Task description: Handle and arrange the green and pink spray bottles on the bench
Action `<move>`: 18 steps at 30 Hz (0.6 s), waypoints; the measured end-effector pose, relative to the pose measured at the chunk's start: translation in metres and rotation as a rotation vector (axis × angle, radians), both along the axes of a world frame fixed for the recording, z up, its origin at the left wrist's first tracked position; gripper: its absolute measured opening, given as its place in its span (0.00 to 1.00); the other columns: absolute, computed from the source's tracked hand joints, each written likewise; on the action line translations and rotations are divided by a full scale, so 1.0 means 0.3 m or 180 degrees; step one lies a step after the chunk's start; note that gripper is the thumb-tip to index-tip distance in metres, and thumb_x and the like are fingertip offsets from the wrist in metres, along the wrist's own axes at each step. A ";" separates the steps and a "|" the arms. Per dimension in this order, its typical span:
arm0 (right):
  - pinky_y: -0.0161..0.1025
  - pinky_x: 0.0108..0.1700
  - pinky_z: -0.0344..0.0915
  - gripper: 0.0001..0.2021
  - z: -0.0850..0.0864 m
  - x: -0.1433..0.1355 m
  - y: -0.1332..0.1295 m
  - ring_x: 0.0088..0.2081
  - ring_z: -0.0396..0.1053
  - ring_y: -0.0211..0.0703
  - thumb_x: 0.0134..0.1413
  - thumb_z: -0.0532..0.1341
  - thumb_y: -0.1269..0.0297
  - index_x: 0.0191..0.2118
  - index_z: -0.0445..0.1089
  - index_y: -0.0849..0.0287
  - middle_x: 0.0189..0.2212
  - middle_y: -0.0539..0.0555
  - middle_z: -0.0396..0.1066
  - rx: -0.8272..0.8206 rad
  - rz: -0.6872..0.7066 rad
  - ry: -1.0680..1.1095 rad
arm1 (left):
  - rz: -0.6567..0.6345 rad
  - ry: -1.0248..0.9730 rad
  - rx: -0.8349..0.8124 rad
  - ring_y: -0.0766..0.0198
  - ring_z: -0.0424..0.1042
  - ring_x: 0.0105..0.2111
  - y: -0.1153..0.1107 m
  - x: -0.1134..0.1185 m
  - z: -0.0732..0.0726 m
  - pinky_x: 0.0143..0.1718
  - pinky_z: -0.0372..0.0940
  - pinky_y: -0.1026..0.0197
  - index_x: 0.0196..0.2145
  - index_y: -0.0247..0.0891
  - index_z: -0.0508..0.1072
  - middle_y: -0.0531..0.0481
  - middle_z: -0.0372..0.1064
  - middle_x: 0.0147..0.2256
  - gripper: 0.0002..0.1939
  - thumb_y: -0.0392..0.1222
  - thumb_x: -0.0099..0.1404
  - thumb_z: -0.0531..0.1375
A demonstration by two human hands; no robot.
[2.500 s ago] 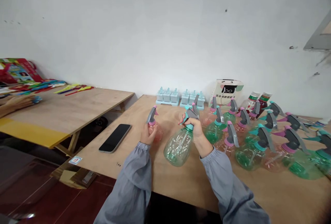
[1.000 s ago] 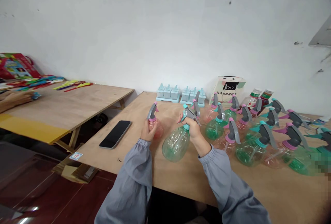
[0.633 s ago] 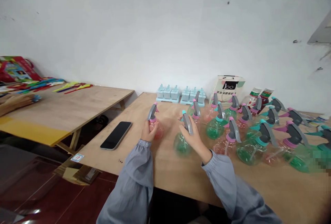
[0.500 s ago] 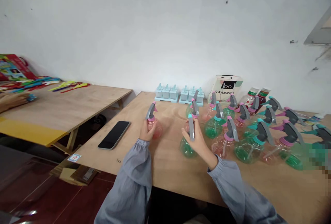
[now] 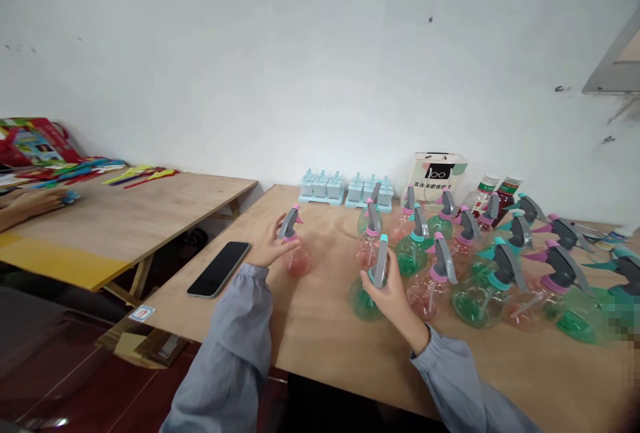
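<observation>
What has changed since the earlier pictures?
The clear green plastic spray bottle went from tilted to upright and rightward, right hand still on it. The left hand loosened and rose around the clear pink plastic spray bottle. That bottle and the flat black phone stayed.

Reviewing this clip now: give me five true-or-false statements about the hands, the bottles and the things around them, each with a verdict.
1. The right hand has its fingers around the top of a green bottle. True.
2. The left hand is on the phone. False: the left hand is at a pink bottle, and the phone lies to its left.
3. The phone's screen is dark. True.
4. The white box stands left of the blue molds. False: the white box stands right of the blue molds.
5. A co-worker's hand is at the other table. True.
</observation>
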State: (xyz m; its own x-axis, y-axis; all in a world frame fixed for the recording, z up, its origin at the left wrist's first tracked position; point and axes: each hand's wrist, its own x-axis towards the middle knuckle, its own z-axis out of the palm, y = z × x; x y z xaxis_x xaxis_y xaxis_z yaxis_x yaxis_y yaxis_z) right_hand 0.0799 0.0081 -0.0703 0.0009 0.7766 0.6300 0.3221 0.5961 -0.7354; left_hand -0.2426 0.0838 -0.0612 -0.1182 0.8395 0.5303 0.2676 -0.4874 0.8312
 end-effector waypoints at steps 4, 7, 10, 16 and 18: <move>0.59 0.63 0.62 0.32 -0.022 -0.001 -0.012 0.60 0.65 0.55 0.56 0.65 0.57 0.63 0.54 0.53 0.59 0.62 0.65 -0.0095 0.0092 0.0115 | -0.0483 0.0339 -0.0224 0.54 0.75 0.45 0.060 0.005 0.094 0.48 0.70 0.50 0.55 0.44 0.71 0.40 0.74 0.51 0.37 0.51 0.47 0.73; 0.57 0.63 0.64 0.32 -0.029 -0.004 -0.019 0.60 0.67 0.54 0.57 0.64 0.58 0.64 0.54 0.52 0.60 0.61 0.65 -0.0104 0.0123 0.0236 | -0.0561 0.0177 -0.0213 0.51 0.75 0.48 0.081 0.044 0.106 0.53 0.69 0.46 0.46 0.41 0.74 0.41 0.76 0.45 0.27 0.52 0.50 0.71; 0.56 0.62 0.66 0.32 -0.032 -0.003 -0.027 0.60 0.68 0.53 0.56 0.65 0.58 0.64 0.55 0.50 0.61 0.60 0.65 -0.0095 0.0143 0.0312 | -0.0316 -0.0190 -0.0189 0.51 0.76 0.48 0.074 0.081 0.087 0.53 0.68 0.46 0.43 0.41 0.74 0.42 0.77 0.43 0.21 0.50 0.53 0.67; 0.56 0.60 0.68 0.30 -0.059 0.007 -0.057 0.58 0.70 0.53 0.56 0.65 0.60 0.63 0.58 0.46 0.59 0.57 0.68 0.0003 0.0023 0.0431 | -0.0260 -0.1043 -0.0548 0.47 0.72 0.55 0.043 0.129 0.098 0.49 0.69 0.49 0.41 0.38 0.74 0.41 0.78 0.45 0.18 0.46 0.53 0.58; 0.55 0.59 0.69 0.28 -0.072 0.012 -0.067 0.57 0.70 0.53 0.56 0.65 0.60 0.61 0.59 0.47 0.57 0.57 0.69 -0.0003 -0.0015 0.0397 | -0.0411 -0.1189 -0.0567 0.47 0.72 0.56 0.034 0.149 0.120 0.48 0.69 0.49 0.39 0.38 0.74 0.40 0.77 0.46 0.17 0.45 0.52 0.56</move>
